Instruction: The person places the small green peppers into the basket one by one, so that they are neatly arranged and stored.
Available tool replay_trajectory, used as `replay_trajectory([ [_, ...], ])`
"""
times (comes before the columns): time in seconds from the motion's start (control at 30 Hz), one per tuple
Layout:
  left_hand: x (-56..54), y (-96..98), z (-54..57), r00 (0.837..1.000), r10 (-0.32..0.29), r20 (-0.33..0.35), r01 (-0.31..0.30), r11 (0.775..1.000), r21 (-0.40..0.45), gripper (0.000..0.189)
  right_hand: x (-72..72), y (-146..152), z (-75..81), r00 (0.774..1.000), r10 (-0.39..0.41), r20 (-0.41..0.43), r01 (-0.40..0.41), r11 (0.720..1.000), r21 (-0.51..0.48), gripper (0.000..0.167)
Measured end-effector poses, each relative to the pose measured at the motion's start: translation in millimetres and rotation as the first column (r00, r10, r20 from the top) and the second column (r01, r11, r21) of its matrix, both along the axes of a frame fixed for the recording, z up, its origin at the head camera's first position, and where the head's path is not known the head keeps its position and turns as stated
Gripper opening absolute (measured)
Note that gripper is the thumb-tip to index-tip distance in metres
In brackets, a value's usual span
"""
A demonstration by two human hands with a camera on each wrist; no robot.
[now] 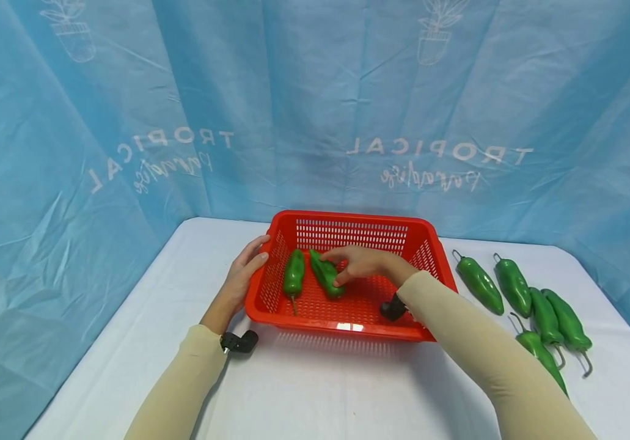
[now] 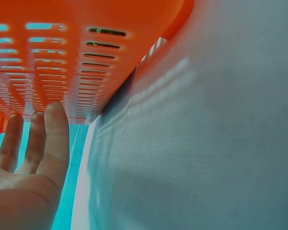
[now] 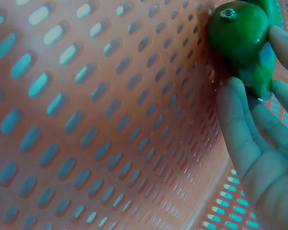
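A red perforated plastic basket [image 1: 347, 216] sits on the table in the head view. My left hand [image 1: 242, 274] rests against its left side near the rim; in the left wrist view the fingers [image 2: 56, 129] are extended along the slotted wall. Inside the basket, my right hand [image 1: 364, 263] pinches a green chili pepper [image 1: 327, 278] between thumb and fingers, close over the basket floor. The right wrist view shows the rounded end of this pepper [image 3: 237, 31] between the fingertips. Another green pepper [image 1: 294, 273] lies to its left, stem toward me.
Several more green peppers [image 1: 479, 284] lie on the white table [image 1: 315, 391] to the right of the basket, some beside my right sleeve. A blue printed curtain [image 1: 315, 110] hangs behind the table and along its sides.
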State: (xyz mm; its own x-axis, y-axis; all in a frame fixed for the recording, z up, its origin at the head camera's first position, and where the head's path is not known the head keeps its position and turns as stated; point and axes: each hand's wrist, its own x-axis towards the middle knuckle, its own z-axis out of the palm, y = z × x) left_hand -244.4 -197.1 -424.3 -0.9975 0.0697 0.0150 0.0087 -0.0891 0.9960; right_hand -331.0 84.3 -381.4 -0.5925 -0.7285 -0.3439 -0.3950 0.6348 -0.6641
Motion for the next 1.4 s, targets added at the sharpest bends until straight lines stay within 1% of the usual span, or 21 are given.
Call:
replay_trajectory([
  [0.3,-0.7,0.2,-1.4,1.000,0.003,0.009,-0.003,1.000,-0.001,0.051,3.4,-7,-1.7,1.000,0.000,0.005,0.000,1.000,-0.007,0.071],
  [0.57,-0.3,0.5,1.6,1.000,0.008,0.005,-0.008,1.000,-0.005,0.051,5.2,-12,-0.4,0.998,-0.015,0.068,0.016,1.000,-0.020,0.070],
  [0.77,-0.3,-0.2,1.3,1.000,-0.003,-0.009,0.003,1.000,-0.003,0.050,4.9,-15,-0.9,0.997,-0.023,0.077,0.025,0.999,-0.032,0.070],
  [0.83,-0.5,-0.6,1.4,1.000,-0.007,-0.010,0.007,1.000,-0.003,0.051,5.9,-17,-0.3,0.996,-0.029,0.088,0.033,0.999,-0.041,0.068],
  [0.97,-0.5,-0.7,2.5,1.000,-0.015,-0.012,0.015,1.000,-0.003,0.052,7.5,-22,-0.3,0.989,-0.049,0.138,0.059,0.996,-0.070,0.066],
  [1.07,-0.2,-0.7,3.5,1.000,-0.019,-0.011,0.018,1.000,-0.016,0.053,7.1,-26,-2.1,0.986,-0.064,0.155,0.077,0.994,-0.082,0.067],
  [1.27,0.7,-0.5,4.2,1.000,-0.009,-0.002,0.009,0.999,-0.032,0.054,7.0,-29,-2.6,0.981,-0.088,0.173,0.104,0.991,-0.085,0.067],
  [1.4,0.4,-0.4,3.8,1.000,-0.007,-0.001,0.007,1.000,-0.031,0.053,7.2,-28,-2.1,0.983,-0.088,0.164,0.103,0.991,-0.084,0.066],
])
